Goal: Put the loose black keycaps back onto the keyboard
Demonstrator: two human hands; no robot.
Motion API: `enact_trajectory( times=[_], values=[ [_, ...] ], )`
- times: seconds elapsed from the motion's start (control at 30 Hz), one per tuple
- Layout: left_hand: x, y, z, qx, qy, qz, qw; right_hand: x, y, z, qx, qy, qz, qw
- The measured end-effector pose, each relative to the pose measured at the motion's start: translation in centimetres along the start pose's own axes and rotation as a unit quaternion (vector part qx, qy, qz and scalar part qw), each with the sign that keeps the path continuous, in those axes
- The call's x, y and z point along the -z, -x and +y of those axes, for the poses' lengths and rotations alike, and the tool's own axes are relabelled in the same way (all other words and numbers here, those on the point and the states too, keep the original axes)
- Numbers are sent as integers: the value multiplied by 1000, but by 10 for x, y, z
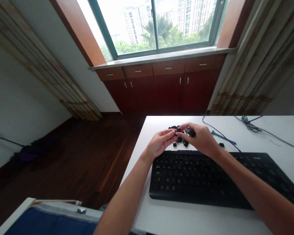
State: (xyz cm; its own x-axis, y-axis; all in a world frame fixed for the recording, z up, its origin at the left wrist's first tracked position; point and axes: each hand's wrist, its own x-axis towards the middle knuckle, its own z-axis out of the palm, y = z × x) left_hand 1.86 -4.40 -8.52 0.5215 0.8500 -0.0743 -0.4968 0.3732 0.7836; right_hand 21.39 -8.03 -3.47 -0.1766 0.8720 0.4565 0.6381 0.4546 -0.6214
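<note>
Keycaps (179, 139) on desk (139, 202) | R grip (202, 138) shut on black piece (190, 132) | L grip (160, 142) unclear

The person's two hands (161, 142) are bare and slender, with long, narrow fingers that taper toward the tips. Both the left forearm (123, 199) and the right forearm (253, 182) are slim and smooth, uncovered from the wrist down to the edge of the view, with no sleeve showing on either one. Close beside the left forearm, a scrap of dark blue fabric (103, 207) shows at the bottom of the view, though I cannot tell whether the person is wearing it.
</note>
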Motion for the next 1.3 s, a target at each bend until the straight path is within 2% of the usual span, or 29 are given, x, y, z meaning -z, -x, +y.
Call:
enact_trajectory(
  times=[0.1, 0.3, 0.53, 0.77, 1.0, 1.3],
  values=[
    [1, -1, -2, -12, 0, 3, 1000, 6, 0, 3, 39, 0, -16, 999],
    [0, -1, -4, -7, -6, 1, 1000, 9, -2, 4, 70, -1, -34, 997],
    [-5, 1, -6, 5, -21, 7, 1000, 16, -3, 4, 53, 20, -60, 997],
    [-7, 2, -9, 21, -55, -15, 998, 17, -5, 9, 76, 12, -85, 993],
    [-3, 2, -8, 24, -56, -25, 998, 29, -7, 9, 100, 24, -129, 986],
    [-4, 6, -5, 27, -45, -28, 998, 36, -7, 16, 78, 18, -142, 987]
  ],
)
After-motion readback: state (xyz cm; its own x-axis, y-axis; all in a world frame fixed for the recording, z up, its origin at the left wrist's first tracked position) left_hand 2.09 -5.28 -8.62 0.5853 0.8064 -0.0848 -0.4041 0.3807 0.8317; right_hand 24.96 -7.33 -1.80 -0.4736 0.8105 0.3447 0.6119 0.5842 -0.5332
